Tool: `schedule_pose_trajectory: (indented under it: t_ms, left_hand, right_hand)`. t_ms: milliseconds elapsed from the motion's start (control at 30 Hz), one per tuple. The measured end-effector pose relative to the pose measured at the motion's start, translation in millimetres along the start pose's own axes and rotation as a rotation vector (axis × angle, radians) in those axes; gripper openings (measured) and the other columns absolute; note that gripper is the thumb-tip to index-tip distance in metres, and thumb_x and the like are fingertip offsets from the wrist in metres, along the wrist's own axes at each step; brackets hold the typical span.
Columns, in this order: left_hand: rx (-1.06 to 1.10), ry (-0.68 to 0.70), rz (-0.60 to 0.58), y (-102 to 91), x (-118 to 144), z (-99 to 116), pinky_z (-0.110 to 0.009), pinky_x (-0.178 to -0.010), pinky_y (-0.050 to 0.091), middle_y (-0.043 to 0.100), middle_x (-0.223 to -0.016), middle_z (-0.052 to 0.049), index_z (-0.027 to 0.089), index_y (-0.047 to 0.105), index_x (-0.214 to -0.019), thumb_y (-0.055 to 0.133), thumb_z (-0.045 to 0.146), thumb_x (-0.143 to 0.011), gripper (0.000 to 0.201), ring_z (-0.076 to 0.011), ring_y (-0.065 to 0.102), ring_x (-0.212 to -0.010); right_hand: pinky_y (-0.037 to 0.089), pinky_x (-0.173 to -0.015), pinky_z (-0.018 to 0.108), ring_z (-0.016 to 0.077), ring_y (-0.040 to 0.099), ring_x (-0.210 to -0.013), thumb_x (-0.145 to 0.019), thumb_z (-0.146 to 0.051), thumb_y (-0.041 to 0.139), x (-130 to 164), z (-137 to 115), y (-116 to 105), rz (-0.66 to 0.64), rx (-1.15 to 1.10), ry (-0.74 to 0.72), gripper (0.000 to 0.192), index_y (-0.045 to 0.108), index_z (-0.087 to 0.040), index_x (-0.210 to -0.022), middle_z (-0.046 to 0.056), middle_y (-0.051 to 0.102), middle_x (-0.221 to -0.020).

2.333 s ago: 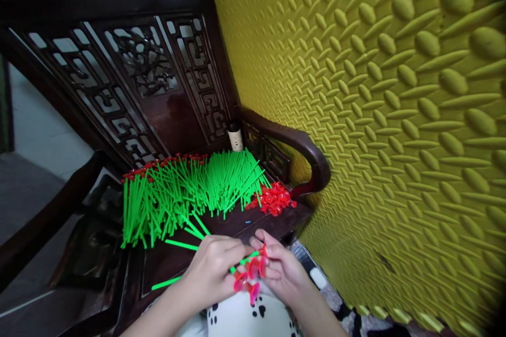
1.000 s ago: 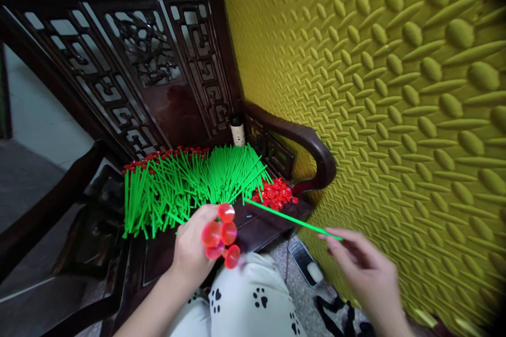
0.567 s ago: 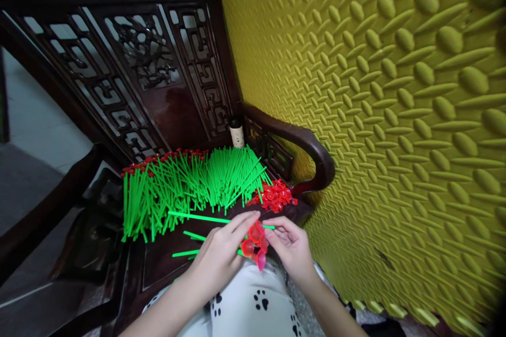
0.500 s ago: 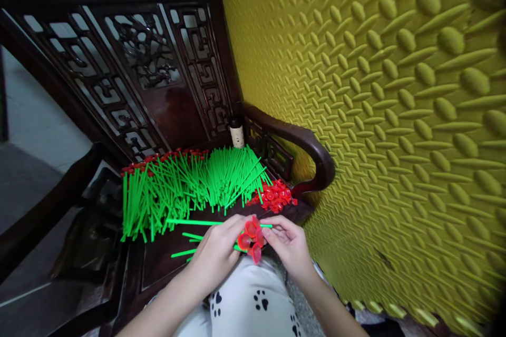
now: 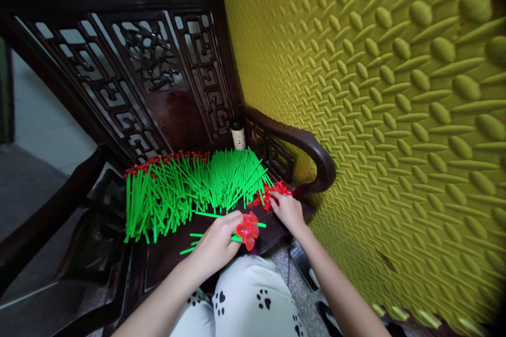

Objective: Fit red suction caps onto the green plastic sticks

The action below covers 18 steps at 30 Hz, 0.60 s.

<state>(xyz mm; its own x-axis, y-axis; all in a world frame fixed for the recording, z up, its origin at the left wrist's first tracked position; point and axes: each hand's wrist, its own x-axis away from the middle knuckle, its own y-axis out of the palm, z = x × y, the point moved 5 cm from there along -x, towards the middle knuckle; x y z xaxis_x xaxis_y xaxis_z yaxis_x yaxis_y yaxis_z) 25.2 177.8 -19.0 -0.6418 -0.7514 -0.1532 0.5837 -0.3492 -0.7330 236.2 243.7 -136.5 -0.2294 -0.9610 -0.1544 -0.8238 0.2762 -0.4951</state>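
Note:
My left hand (image 5: 217, 239) grips a small bunch of green sticks tipped with red caps (image 5: 247, 229), held just above the dark wooden chair seat (image 5: 166, 258). My right hand (image 5: 288, 209) reaches forward onto the pile of loose red caps (image 5: 276, 192) at the seat's right corner, fingers on the pile; whether a cap is pinched is hidden. A big heap of green sticks (image 5: 190, 187) lies across the seat, some at the back left topped with red caps (image 5: 158, 160).
A small cork-coloured bottle (image 5: 238, 136) stands at the chair's back corner. The curved armrest (image 5: 304, 150) and a yellow embossed wall (image 5: 395, 116) close off the right. A phone (image 5: 302, 271) lies on the floor. My knees in paw-print trousers (image 5: 245, 300) are below.
My right hand has left the bunch and moved forward to the red cap pile. My left hand keeps the bunch, shifted slightly forward.

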Motion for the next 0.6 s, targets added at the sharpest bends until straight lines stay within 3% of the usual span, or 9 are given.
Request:
schedule_pose_trajectory:
  t_ms: [167,267,367,500,600]
  left_hand:
    - [0.026,-0.043,0.088,-4.4,0,-8,-0.025,-0.072,0.039,0.056,-0.08,0.0,0.017,0.052,-0.073,0.039,-0.007,-0.064,0.03,-0.0152,0.052,-0.079]
    - [0.042,-0.035,0.116,-5.9,1,-8,-0.024,-0.07,0.038,0.055,-0.08,0.0,0.018,0.052,-0.074,0.04,-0.008,-0.062,0.031,-0.0144,0.051,-0.076]
    - [0.05,0.007,0.109,-5.8,1,-3,-0.024,-0.069,0.037,0.054,-0.079,0.0,0.017,0.051,-0.072,0.041,-0.007,-0.068,0.026,-0.0146,0.05,-0.077]
    - [0.062,0.054,0.106,-5.5,2,3,-0.023,-0.064,0.035,0.051,-0.075,0.0,0.017,0.049,-0.07,0.043,-0.002,-0.076,0.021,-0.0138,0.049,-0.072]
    - [0.06,0.06,0.101,-5.1,2,3,-0.022,-0.061,0.033,0.049,-0.072,0.001,0.017,0.048,-0.068,0.043,0.0,-0.078,0.02,-0.0132,0.047,-0.068]
  right_hand:
    - [0.045,-0.075,0.037,0.0227,0.058,-0.073,-0.075,-0.031,0.064,4,-7,0,0.0,-0.146,-0.021,0.009,0.067,-0.023,-0.077,0.004,0.06,-0.07]
    - [0.05,-0.068,0.034,0.0199,0.06,-0.072,-0.076,-0.043,0.063,14,-25,-5,-0.026,-0.352,-0.052,0.022,0.062,-0.021,-0.077,0.005,0.062,-0.082]
    - [0.053,-0.062,0.032,0.0178,0.063,-0.067,-0.078,-0.051,0.06,36,-50,-11,-0.073,-0.557,-0.064,0.031,0.058,-0.021,-0.088,0.004,0.063,-0.082]
    - [0.053,-0.058,0.025,0.0132,0.062,-0.062,-0.074,-0.037,0.073,67,-80,-12,-0.239,-0.95,-0.012,0.026,0.065,-0.021,-0.093,0.001,0.063,-0.074]
    - [0.052,-0.06,0.021,0.0098,0.062,-0.064,-0.073,-0.023,0.075,76,-92,-10,-0.301,-1.142,0.026,0.015,0.071,-0.021,-0.086,0.0,0.061,-0.08]
